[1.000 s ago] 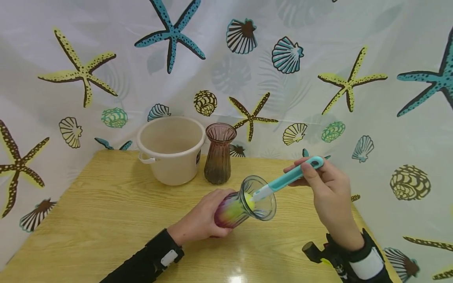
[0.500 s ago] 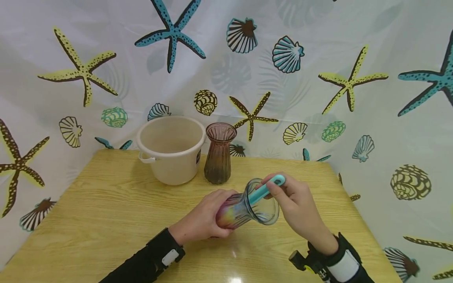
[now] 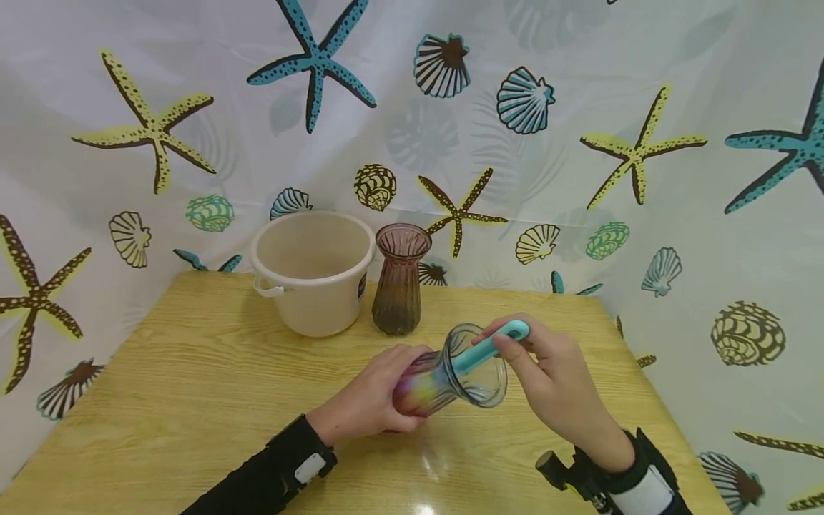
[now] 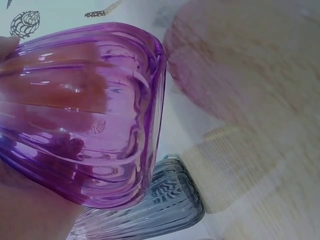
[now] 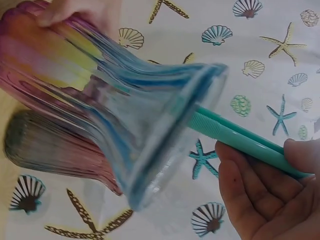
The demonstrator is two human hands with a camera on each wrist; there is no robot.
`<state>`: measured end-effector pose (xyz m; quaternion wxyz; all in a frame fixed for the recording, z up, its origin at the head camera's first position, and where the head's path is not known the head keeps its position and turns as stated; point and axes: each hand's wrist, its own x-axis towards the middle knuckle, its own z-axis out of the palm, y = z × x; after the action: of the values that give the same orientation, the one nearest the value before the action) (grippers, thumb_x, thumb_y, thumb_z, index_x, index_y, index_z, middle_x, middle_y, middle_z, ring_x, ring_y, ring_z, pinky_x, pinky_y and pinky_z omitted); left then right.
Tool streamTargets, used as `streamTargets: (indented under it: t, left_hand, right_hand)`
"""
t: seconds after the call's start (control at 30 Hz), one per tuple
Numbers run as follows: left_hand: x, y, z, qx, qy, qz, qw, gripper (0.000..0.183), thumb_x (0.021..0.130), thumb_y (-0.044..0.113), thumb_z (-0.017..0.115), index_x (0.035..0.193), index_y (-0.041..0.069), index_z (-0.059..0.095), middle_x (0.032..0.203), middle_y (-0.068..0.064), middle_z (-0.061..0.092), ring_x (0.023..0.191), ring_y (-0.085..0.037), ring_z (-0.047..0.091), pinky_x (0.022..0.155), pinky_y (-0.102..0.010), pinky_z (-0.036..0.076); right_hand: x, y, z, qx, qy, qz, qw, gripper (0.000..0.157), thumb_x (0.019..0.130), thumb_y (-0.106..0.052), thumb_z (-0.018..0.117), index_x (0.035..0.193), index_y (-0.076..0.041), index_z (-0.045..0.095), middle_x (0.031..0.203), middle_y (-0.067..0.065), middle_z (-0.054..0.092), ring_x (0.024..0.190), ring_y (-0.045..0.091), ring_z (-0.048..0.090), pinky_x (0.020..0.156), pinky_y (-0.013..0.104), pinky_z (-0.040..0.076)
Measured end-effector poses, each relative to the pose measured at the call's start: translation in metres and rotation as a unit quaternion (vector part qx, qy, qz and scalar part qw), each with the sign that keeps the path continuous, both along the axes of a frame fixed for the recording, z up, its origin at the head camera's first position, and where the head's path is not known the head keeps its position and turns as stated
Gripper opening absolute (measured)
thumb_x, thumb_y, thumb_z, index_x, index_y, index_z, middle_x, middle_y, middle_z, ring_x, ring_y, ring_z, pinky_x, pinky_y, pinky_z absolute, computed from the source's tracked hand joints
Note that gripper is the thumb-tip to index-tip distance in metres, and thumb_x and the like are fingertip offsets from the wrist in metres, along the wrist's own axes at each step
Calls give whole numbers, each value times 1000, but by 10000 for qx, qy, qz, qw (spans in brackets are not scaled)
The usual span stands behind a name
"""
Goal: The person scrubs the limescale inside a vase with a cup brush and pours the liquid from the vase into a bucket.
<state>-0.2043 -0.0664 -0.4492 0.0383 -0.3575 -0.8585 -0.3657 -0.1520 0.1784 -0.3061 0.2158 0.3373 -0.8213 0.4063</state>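
Note:
My left hand [image 3: 376, 393] grips a ribbed glass vase [image 3: 481, 392] round its body, holding it tilted above the table with its flared mouth toward the right. The glass goes from purple at the base [image 4: 120, 145] to bluish at the rim. My right hand [image 3: 547, 372] pinches the turquoise handle of a bottle brush [image 3: 479, 353] between thumb and fingers. The handle [image 5: 240, 140] runs in through the vase's mouth. Inside, the brush's head shows as a blurred yellow-orange patch [image 5: 65, 55] through the glass.
A cream bucket [image 3: 322, 307] with a side handle stands at the back left of the wooden table [image 3: 212, 379]. Beside it stands a second ribbed vase [image 3: 397, 286], pinkish above and grey below. A curtain [image 3: 399, 71] printed with starfish and shells hangs behind.
My right hand has moved left and down, pushing the brush deeper into the vase, then drawn slightly back out to the right. The left hand and vase have barely moved.

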Motion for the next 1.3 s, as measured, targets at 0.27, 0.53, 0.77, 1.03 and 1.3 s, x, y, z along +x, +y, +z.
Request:
streamTargets:
  t: [0.27,0.53,0.77,1.03,1.3]
  left_hand:
    - [0,-2,1,-35,-144,27,9999,96,65,39,82,143,34,27,128,12,42,111,-8,39,90,-46,44]
    - [0,-3,1,-4,-236,71,9997,96,65,38,82,142,39,25,126,13,42,110,-8,38,89,-45,44]
    - [0,-1,2,-33,-22,1,10000,93,66,39,81,142,36,28,126,13,42,111,-7,37,91,-45,42]
    - [0,-3,0,94,-265,114,9995,94,66,37,82,141,41,26,126,16,40,111,-6,37,90,-45,44]
    - [0,-2,-1,103,-181,32,9998,94,65,36,83,142,38,27,128,14,41,112,-7,38,91,-46,43]
  right_hand:
    - [13,7,24,-85,681,-190,9975,21,88,9,58,103,-5,65,94,3,71,70,10,55,54,20,37]
    - [17,-1,28,23,1196,-207,9926,9,93,-4,59,98,-3,65,88,4,70,53,4,34,44,20,25]
    - [4,-9,-7,377,703,62,9968,15,92,-2,59,103,-9,64,81,-7,63,48,2,20,41,18,22]
    - [-6,-10,-26,367,410,62,9985,20,90,2,60,105,-11,64,91,-5,68,50,3,28,42,19,25]
    - [1,-3,-15,292,530,-310,9977,21,88,5,61,104,-9,63,85,-4,67,48,5,30,42,18,23]
